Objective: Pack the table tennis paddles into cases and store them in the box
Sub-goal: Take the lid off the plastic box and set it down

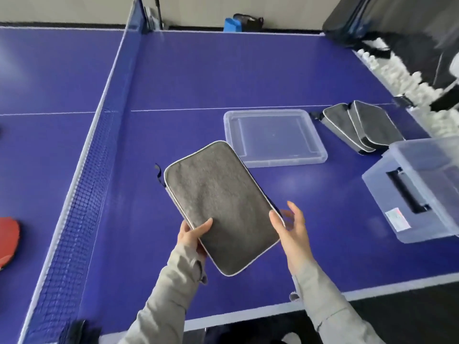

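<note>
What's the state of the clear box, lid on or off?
Off: the lid lies flat on the table, apart from the clear box.

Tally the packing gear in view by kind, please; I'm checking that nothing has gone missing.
Grey cases: 4, the held case plus seemingly 3 in the pile
Red paddles: 1
Clear boxes: 1
Clear lids: 1
Total: 7
</note>
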`<move>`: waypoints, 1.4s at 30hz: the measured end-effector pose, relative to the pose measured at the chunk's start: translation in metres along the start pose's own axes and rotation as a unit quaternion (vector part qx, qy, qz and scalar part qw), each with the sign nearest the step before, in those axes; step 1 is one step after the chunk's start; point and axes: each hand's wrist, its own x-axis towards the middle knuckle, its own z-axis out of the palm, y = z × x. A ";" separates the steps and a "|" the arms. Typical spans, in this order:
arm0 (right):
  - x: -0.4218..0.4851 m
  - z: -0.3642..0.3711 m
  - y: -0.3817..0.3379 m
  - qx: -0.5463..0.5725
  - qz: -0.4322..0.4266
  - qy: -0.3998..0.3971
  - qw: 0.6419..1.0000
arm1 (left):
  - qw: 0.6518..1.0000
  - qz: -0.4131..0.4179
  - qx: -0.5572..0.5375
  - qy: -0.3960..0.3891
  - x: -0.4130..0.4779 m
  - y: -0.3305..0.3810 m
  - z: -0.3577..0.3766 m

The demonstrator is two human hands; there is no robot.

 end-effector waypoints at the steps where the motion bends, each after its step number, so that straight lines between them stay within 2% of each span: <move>1: -0.004 -0.011 0.002 0.058 0.026 -0.001 0.998 | 1.000 -0.003 -0.018 -0.005 -0.003 -0.008 0.017; 4: -0.011 -0.042 0.005 0.193 0.076 -0.018 0.978 | 0.998 -0.017 -0.056 -0.029 -0.018 -0.036 0.068; 6: -0.011 -0.068 0.004 0.237 0.078 -0.004 0.968 | 0.996 -0.026 -0.066 -0.048 -0.030 -0.059 0.096; 17: -0.017 -0.285 -0.017 0.285 0.025 0.027 0.958 | 0.988 0.001 0.031 -0.154 -0.096 -0.179 0.203; 21: -0.021 -0.361 -0.025 0.270 0.010 0.032 0.962 | 0.994 -0.006 0.007 -0.109 -0.093 -0.178 0.210; 24: -0.020 -0.407 -0.030 0.263 0.011 0.024 0.964 | 0.988 0.039 0.088 -0.122 -0.083 -0.165 0.230; 28: -0.003 -0.452 -0.038 0.240 0.013 0.016 0.971 | 0.938 0.069 0.226 -0.255 -0.081 -0.157 0.283; 30: 0.012 -0.471 -0.046 0.221 0.007 0.018 0.975 | 0.919 0.073 0.281 -0.268 -0.077 -0.160 0.311; 32: 0.030 -0.489 -0.055 0.197 -0.005 0.029 0.980 | 0.902 0.104 0.342 -0.241 -0.070 -0.171 0.334; 34: 0.053 -0.507 -0.067 0.146 -0.018 0.050 0.988 | 0.905 0.122 0.345 -0.218 -0.058 -0.193 0.349; 37: 0.090 -0.533 -0.084 0.070 -0.029 0.064 0.995 | 0.926 0.106 0.291 -0.214 -0.041 -0.228 0.367; 42: 0.150 -0.571 -0.112 0.024 -0.040 0.050 0.998 | 0.948 0.098 0.233 -0.192 -0.020 -0.245 0.418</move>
